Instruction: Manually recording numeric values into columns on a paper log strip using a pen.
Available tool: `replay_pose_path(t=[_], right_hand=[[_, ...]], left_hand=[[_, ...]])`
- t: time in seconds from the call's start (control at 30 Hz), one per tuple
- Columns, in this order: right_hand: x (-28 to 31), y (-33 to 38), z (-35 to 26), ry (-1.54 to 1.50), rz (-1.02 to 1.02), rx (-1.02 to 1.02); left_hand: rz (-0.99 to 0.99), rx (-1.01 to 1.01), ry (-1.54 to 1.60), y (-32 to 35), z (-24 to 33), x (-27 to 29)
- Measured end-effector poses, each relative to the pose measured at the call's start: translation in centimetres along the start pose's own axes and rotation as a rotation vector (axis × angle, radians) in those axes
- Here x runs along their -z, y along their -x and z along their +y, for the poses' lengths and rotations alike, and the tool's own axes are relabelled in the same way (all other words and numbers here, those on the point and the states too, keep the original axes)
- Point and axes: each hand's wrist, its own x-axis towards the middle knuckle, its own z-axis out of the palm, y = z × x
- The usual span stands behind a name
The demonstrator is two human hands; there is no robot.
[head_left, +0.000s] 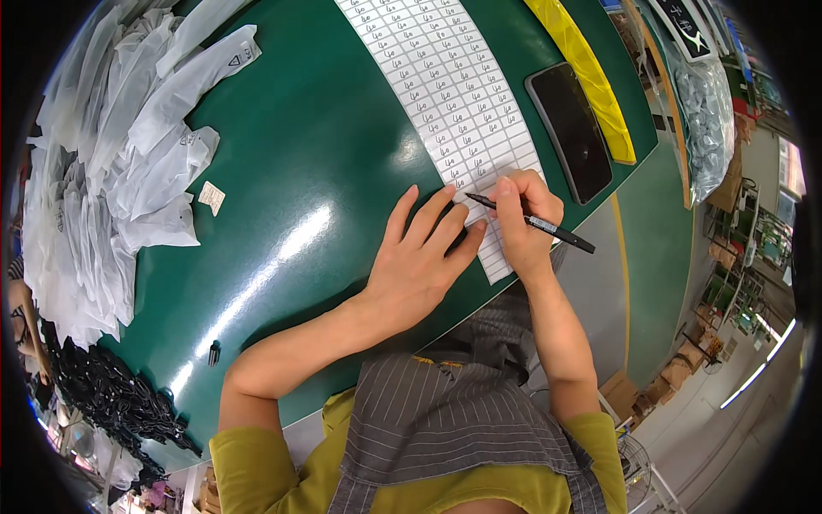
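A long white sheet of small sticker labels [445, 94] lies on the green table [325, 146], most labels bearing handwritten marks. My right hand [524, 224] grips a black pen [535, 224] with its tip touching a label near the sheet's lower end. My left hand [419, 261] lies flat with fingers spread, pressing the lower left part of the sheet down beside the pen tip.
A black phone [569, 130] lies right of the sheet, next to a yellow strip [591, 73]. A heap of clear plastic bags [120, 146] fills the left side, with one loose label [211, 197] and black small parts [111, 398] at the lower left.
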Motion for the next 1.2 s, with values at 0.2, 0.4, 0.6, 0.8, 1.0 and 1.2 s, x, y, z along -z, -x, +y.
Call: replay_pose_path(t=[0.2,0.4,0.6,0.8,1.0,1.2], right_hand=[[-0.3,-0.2,-0.3,0.034,-0.028,-0.013],[-0.1,0.0,-0.1,0.043,0.013,-0.018],[0.1,-0.2,0.0,0.070,-0.054,-0.001],[0.0,-0.2,-0.1,0.053,-0.021,-0.039],[0.2,-0.3,-0.7,0.024,-0.029,-0.076],[1.6,-1.1,-1.9,-0.133,0.095,-0.157]], left_hand=[[0.039,-0.028,-0.001,0.0,0.0,-0.1],[0.040,-0.033,-0.009,0.0,-0.1,-0.1],[0.037,-0.031,-0.011,0.0,-0.1,-0.1],[0.011,-0.008,-0.012,0.0,0.0,0.0],[0.005,-0.012,-0.017,0.0,0.0,0.0],[-0.011,-0.015,-0.023,0.0,0.0,0.2]])
